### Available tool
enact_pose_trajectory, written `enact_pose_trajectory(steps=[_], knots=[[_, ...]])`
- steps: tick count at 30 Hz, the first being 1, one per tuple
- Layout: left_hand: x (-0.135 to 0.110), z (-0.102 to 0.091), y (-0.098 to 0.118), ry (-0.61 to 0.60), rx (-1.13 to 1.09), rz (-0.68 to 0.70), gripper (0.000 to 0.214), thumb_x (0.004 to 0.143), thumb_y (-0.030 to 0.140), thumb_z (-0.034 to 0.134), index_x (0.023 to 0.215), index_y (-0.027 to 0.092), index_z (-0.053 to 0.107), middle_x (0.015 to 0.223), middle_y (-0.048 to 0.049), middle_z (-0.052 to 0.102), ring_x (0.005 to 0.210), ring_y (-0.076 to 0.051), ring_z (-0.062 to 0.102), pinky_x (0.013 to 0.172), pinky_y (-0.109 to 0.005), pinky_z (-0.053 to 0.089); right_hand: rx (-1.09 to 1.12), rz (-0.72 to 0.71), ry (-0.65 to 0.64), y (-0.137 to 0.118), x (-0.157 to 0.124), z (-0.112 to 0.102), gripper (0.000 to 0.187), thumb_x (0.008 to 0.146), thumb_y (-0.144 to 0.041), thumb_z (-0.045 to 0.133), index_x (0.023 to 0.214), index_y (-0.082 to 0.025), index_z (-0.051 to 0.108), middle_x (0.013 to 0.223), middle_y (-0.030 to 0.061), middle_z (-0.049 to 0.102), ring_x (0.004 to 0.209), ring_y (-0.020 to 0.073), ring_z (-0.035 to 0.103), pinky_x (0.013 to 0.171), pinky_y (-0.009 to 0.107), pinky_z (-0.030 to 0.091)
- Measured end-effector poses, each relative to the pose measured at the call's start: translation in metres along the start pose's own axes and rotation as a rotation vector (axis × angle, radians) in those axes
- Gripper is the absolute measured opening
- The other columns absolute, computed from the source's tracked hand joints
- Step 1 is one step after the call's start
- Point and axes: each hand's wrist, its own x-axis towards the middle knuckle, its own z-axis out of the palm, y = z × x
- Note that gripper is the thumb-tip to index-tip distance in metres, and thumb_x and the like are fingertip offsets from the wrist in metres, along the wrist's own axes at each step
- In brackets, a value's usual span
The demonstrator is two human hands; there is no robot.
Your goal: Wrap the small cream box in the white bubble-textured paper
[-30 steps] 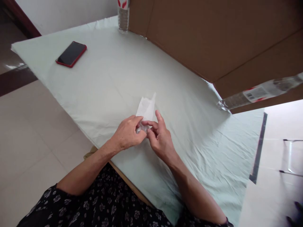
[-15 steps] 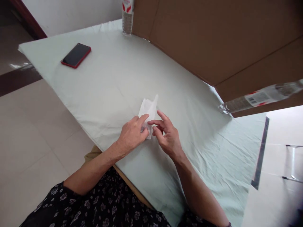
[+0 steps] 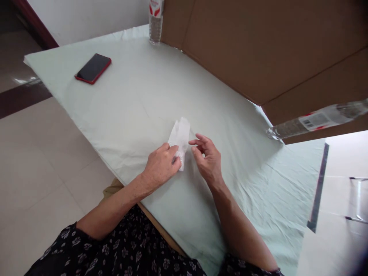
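A small white folded tissue (image 3: 180, 137) lies on the pale green cloth (image 3: 138, 99) that covers the table. My left hand (image 3: 161, 165) pinches the tissue's near end between thumb and fingers. My right hand (image 3: 207, 158) hovers just right of the tissue, its fingers curled and apart, holding nothing and not touching the paper.
A red-cased phone (image 3: 93, 68) lies face up at the far left. A large brown cardboard sheet (image 3: 258, 50) stands along the far right, with one plastic water bottle (image 3: 155, 21) at its left end and another bottle (image 3: 313, 119) at its right end. Tiled floor lies left.
My right hand let go of the tissue and drew off a little to the right. The tissue's far flap has folded down. My left hand keeps its pinch.
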Motion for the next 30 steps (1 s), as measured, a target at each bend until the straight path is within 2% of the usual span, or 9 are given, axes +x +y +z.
enact_pose_trajectory(steps=[2,5,10,12,14,18,22,26,30], knots=[[0.000,0.001,0.000,-0.001,0.008,0.005,0.025,0.092,0.021,0.053,0.109,0.017,0.071,0.095,-0.0076,0.064,0.083,-0.021,0.065,0.076,-0.031,0.052,0.096,0.172,-0.005,0.007,0.006,-0.004,0.048,0.085,-0.040,0.063,0.127,-0.017,0.059,0.107,0.0098,0.075,0.066,0.0143,0.063,0.058,0.031,0.054],[0.000,0.002,-0.002,0.026,0.012,0.015,0.023,0.091,0.020,0.053,0.106,0.018,0.070,0.094,-0.0071,0.064,0.082,-0.020,0.065,0.075,-0.031,0.052,0.210,0.368,-0.103,0.010,0.020,-0.005,0.058,0.076,-0.046,0.073,0.123,-0.014,0.060,0.096,0.0100,0.074,0.058,0.0147,0.062,0.041,0.026,0.046],[-0.001,0.005,-0.003,0.054,0.000,0.024,0.023,0.090,0.021,0.054,0.105,0.019,0.070,0.092,-0.0063,0.064,0.079,-0.019,0.064,0.073,-0.030,0.052,0.256,0.405,-0.226,0.001,0.048,0.009,0.053,0.067,-0.048,0.079,0.105,-0.014,0.066,0.067,-0.0006,0.061,0.050,0.0135,0.054,0.037,0.025,0.040],[-0.001,0.005,-0.003,0.051,-0.006,0.022,0.023,0.090,0.021,0.054,0.106,0.019,0.071,0.091,-0.0061,0.063,0.078,-0.019,0.064,0.073,-0.030,0.052,0.226,0.372,-0.252,-0.001,0.055,0.016,0.044,0.065,-0.049,0.080,0.091,-0.016,0.066,0.062,-0.0035,0.056,0.050,0.0118,0.049,0.040,0.024,0.037],[0.000,0.005,-0.004,0.046,-0.017,0.020,0.024,0.090,0.021,0.054,0.107,0.019,0.071,0.090,-0.0054,0.063,0.077,-0.019,0.063,0.074,-0.031,0.052,0.216,0.303,-0.250,-0.003,0.058,0.021,0.037,0.064,-0.047,0.080,0.081,-0.018,0.064,0.063,-0.0029,0.057,0.055,0.0118,0.049,0.046,0.024,0.039],[0.001,0.003,-0.006,0.047,-0.048,0.023,0.021,0.090,0.021,0.055,0.104,0.019,0.070,0.089,-0.0047,0.063,0.079,-0.019,0.063,0.075,-0.031,0.051,0.204,0.177,-0.212,-0.008,0.049,0.022,0.027,0.072,-0.043,0.075,0.075,-0.019,0.065,0.069,-0.0010,0.061,0.066,0.0142,0.053,0.060,0.028,0.045],[0.000,0.008,-0.009,0.088,-0.146,0.012,0.022,0.086,0.019,0.058,0.107,0.019,0.064,0.085,-0.0024,0.061,0.076,-0.019,0.062,0.075,-0.032,0.051,0.148,0.045,-0.176,-0.015,0.028,0.016,0.023,0.083,-0.044,0.067,0.078,-0.022,0.072,0.085,0.0027,0.069,0.082,0.0198,0.062,0.078,0.034,0.052],[-0.006,0.019,-0.015,0.215,-0.323,-0.067,0.042,0.081,0.020,0.066,0.121,0.020,0.052,0.087,0.0005,0.061,0.076,-0.017,0.062,0.076,-0.031,0.053,0.148,-0.118,-0.236,-0.015,0.006,0.011,0.023,0.091,-0.041,0.061,0.085,-0.026,0.078,0.107,0.0051,0.074,0.102,0.0229,0.068,0.092,0.039,0.053],[-0.010,0.024,-0.021,0.300,-0.330,-0.003,0.064,0.078,0.024,0.073,0.136,0.017,0.046,0.109,-0.0085,0.062,0.097,-0.022,0.063,0.087,-0.037,0.055,-0.019,-0.262,-0.268,-0.011,-0.009,0.009,0.023,0.095,-0.034,0.058,0.102,-0.031,0.080,0.114,0.0050,0.076,0.110,0.0244,0.069,0.101,0.046,0.051]])
